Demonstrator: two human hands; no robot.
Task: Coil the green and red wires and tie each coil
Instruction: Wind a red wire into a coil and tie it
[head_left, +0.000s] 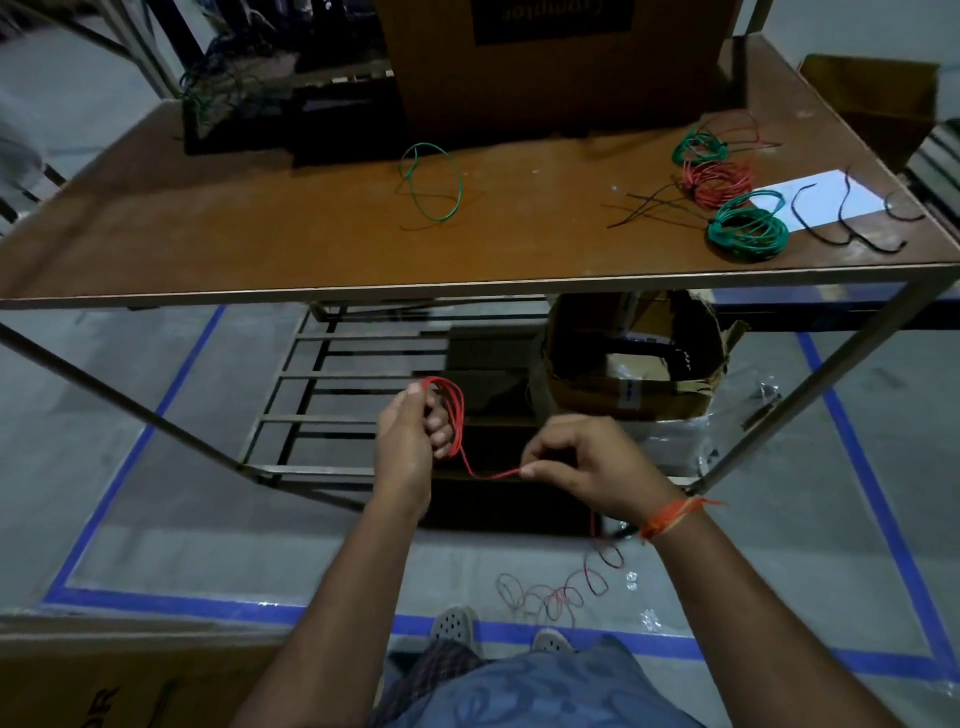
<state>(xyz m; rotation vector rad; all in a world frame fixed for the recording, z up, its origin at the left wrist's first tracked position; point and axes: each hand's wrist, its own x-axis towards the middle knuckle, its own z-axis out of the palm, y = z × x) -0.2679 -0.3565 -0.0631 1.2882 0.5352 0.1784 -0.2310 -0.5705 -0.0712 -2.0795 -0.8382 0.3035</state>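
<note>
Brown tabletop (260, 228) up ahead, grey floor (156, 519) below with blue tape lines (187, 358) boxing it in. Count the finished work on the table's right end: three tied coils, two green, one near the edge (748, 234) and one farther back (698, 148), and one red coil (717, 179) between them. One loose green wire (434, 182) lies looped near the middle of the table, in front of a big cardboard box (545, 67). A few thin black strands (852, 218) sit by the coils, some across a white sheet (821, 200).

Down low, in front of the table, both hands are busy on the red wire (457, 415). Left hand (410, 441) has fingers curled, gripping several red loops that stand up over the knuckles. Right hand (587, 467), orange thread band (670, 519) at the wrist, pinches the wire tight between thumb and fingertip. One short red run stretches between the two hands. The rest of the wire drops past the right wrist and lies in loose curls on the floor (561, 592), just ahead of two grey shoes (457, 623). A second, open cardboard box (634, 358) sits under the table.
</note>
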